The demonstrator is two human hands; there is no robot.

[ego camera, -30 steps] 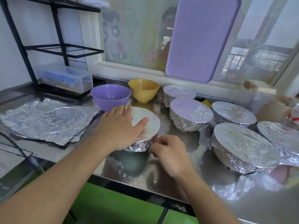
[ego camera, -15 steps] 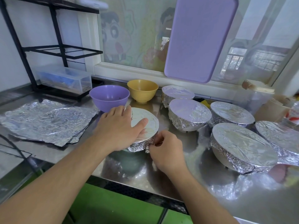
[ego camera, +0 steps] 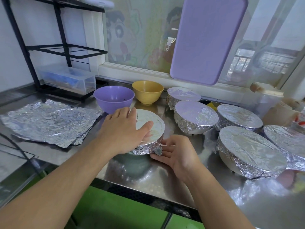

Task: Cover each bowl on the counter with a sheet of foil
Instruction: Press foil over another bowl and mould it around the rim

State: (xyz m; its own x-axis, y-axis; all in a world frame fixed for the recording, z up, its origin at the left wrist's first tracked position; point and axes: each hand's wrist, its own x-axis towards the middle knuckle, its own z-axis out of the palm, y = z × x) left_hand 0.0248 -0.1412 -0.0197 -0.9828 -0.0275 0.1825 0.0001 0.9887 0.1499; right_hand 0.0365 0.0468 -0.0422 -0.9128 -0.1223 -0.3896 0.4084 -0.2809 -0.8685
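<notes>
Your hands work a foil-covered bowl [ego camera: 149, 129] at the centre of the steel counter [ego camera: 173, 176].

Your left hand [ego camera: 123, 129] lies flat on the foil top, fingers straight, thumb toward 3 o'clock. Your right hand [ego camera: 177, 152], palm up and fingers relaxed, touches the foil skirt at the bowl's 4 o'clock. Spare foil sheets [ego camera: 49, 120] lie at 9 o'clock; the uncovered purple bowl [ego camera: 113, 98] and yellow bowl [ego camera: 147, 91] sit near 12.

A steel counter [ego camera: 165, 180] runs under a window [ego camera: 264, 38] with daylight and a cartoon sticker [ego camera: 120, 40]. A purple board [ego camera: 204, 40] leans on the glass. A black rack [ego camera: 54, 50] stands left against a white wall [ego camera: 9, 52], holding 1 clear box [ego camera: 66, 78]. Green cabinet fronts [ego camera: 115, 212] lie below.
</notes>
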